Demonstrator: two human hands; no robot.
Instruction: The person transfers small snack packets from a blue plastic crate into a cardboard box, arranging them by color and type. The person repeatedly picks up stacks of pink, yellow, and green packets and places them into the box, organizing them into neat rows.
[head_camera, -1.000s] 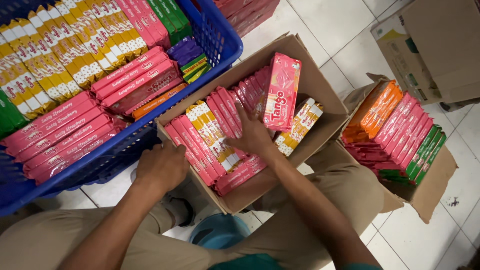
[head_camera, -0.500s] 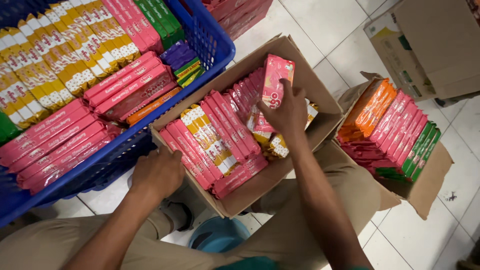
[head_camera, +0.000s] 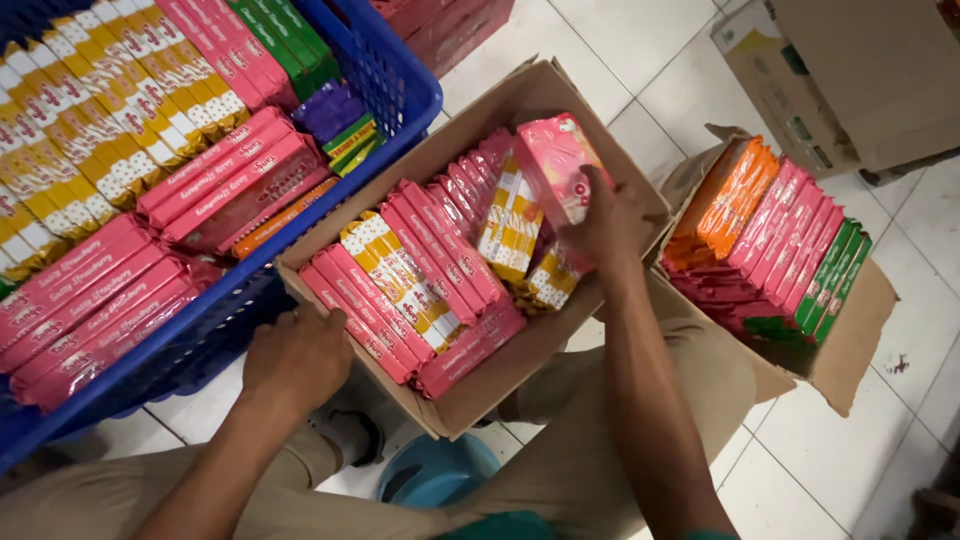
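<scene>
At centre frame the right hand (head_camera: 608, 228) grips a pink packet (head_camera: 556, 168) over the far end of the open cardboard box (head_camera: 470, 405), its fingertips hidden behind the wrapper. The left hand (head_camera: 297, 357) rests curled on the box's near-left rim, touching the pink packs there; whether it grips anything cannot be told. The blue crate (head_camera: 385, 75) at upper left and the second box (head_camera: 845, 355) at right are cut off or partly hidden.

Both forearms are bare, no sleeves reaching the left hand (head_camera: 297, 358) or right hand (head_camera: 610, 228). No rings or watch visible. Khaki trousers (head_camera: 600, 440) below the arms, a teal garment edge (head_camera: 510, 525) at bottom.
</scene>
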